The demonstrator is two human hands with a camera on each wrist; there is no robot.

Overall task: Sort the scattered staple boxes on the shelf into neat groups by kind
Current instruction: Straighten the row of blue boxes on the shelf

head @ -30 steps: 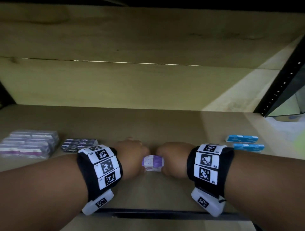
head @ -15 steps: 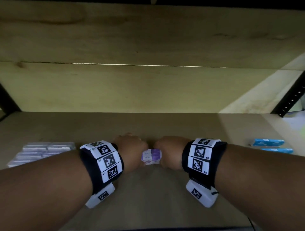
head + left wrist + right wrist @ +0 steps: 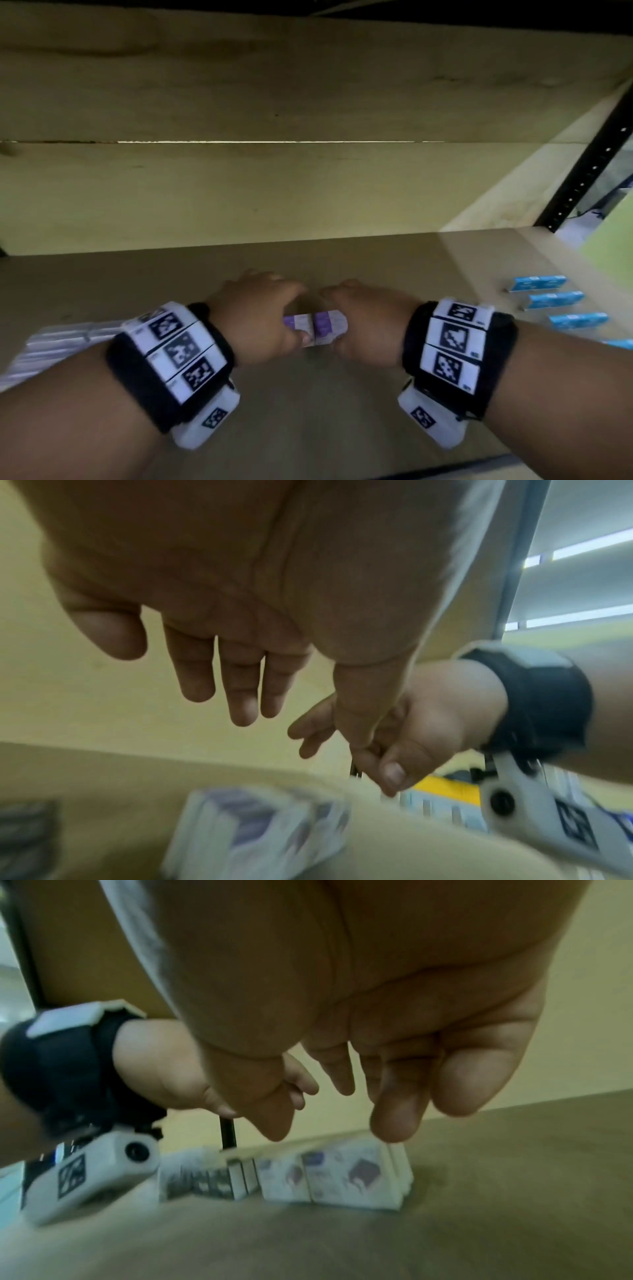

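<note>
A small stack of purple-and-white staple boxes sits mid-shelf between my two hands. My left hand hangs at its left end, my right hand at its right end. In the left wrist view my left fingers are straight and loose above the blurred boxes, holding nothing. The right wrist view shows my right fingers relaxed just over the same boxes; whether a fingertip touches the top I cannot tell.
Several blue staple boxes lie in a row at the right of the shelf board. A blurred lilac group lies at far left, dark boxes beyond the stack. A black upright post stands at right.
Both hands have loosened from pressing the ends of the purple-and-white stack; the fingers now hang spread above it. The view has shifted, showing more blue boxes at right.
</note>
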